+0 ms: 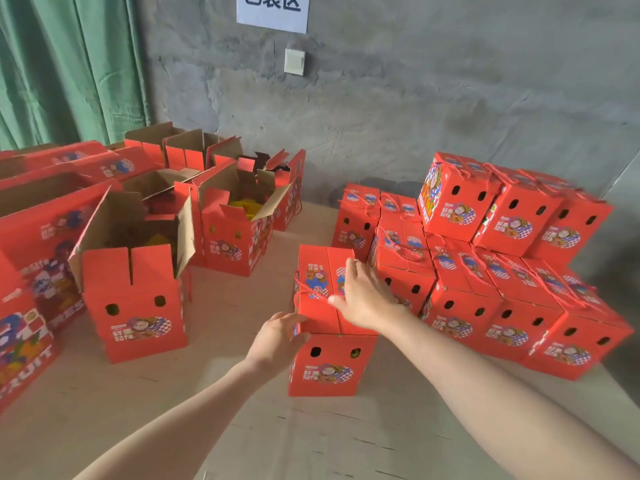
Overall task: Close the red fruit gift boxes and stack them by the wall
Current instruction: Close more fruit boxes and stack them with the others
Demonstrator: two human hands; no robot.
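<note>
A closed red gift box [327,365] with a red rope handle stands on the floor in the middle. My left hand [277,344] lies against its left side, fingers around the near left edge. My right hand [363,299] rests flat on its lid, fingers spread. To the right, a stack of closed red boxes [485,271] sits by the grey wall, a few of them on an upper layer. To the left stand several open red boxes [135,299] with flaps up and fruit inside.
A grey concrete wall [381,116] runs behind, with a white switch [294,61] and a paper sign [273,10]. A green curtain [62,64] hangs at the far left. The floor is covered with brown cardboard sheeting [242,427].
</note>
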